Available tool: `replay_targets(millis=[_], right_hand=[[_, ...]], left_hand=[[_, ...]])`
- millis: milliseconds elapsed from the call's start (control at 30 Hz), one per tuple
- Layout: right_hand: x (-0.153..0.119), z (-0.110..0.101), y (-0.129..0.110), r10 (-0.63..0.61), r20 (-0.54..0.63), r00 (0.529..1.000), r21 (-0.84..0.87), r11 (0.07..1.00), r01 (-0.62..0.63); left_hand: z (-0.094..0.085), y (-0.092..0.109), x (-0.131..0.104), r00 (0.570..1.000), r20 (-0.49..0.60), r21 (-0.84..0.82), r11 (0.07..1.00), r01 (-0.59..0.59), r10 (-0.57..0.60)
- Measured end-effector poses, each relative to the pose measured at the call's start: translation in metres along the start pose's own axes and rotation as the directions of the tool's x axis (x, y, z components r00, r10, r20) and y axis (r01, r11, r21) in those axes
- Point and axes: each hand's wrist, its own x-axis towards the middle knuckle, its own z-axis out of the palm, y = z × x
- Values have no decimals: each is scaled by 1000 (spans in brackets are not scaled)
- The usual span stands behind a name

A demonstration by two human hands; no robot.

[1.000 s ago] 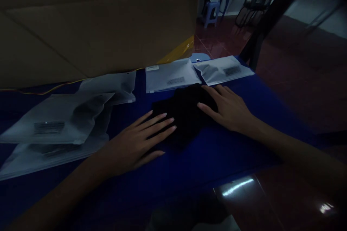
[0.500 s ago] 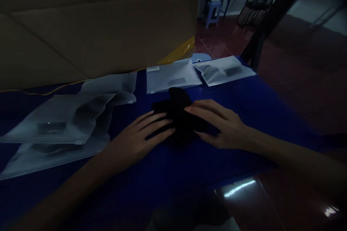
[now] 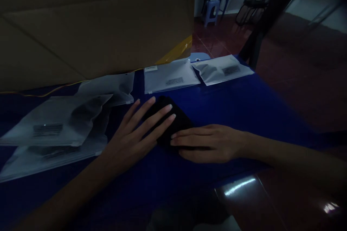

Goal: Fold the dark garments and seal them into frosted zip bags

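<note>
Right hand [image 3: 211,142]: is sitting closer to the left hand [image 3: 135,135] than half a second ago, its fingers bunching at the black cloth [image 3: 181,117]; whether they are pinching, I cannot tell.
Left grip: is spreading wide over the cloth, clasping nothing.
Cloth: is lying on the blue counter [image 3: 230,104].
Neat edges: likely needing steady left fingers, gentle right pressure.
</note>
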Motion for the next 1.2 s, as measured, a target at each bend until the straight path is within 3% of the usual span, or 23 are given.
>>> replay_targets(millis=[200,433,633,733,833,967,1133,1200], right_hand=[[-1,0,7,96,-20,995,-56,994,-97],[4,-2,3,276,10,961,-42,960,-276],[8,-1,0,300,96,949,-316,913,-257],[7,-5,4,298,108,948,-417,880,-229],[5,-9,7,281,114,953,-466,862,-199],[2,-10,10,235,104,966,-394,902,-176],[1,-8,10,182,115,977,-73,982,-174],[1,-8,9,158,133,978,-21,987,-156]], left_hand=[[5,-5,-3,996,80,41,999,26,-29],[3,4,-4,999,-30,122,992,32,-28],[6,8,-1,1000,-20,-10,1000,-16,16],[11,1,0,997,54,-71,996,59,-55],[18,-11,-1,971,128,-117,969,218,-203],[24,-25,-5,908,220,-116,915,387,-356],[26,-28,-6,883,308,-121,906,406,-355],[25,-29,-6,885,310,-120,909,400,-348]])
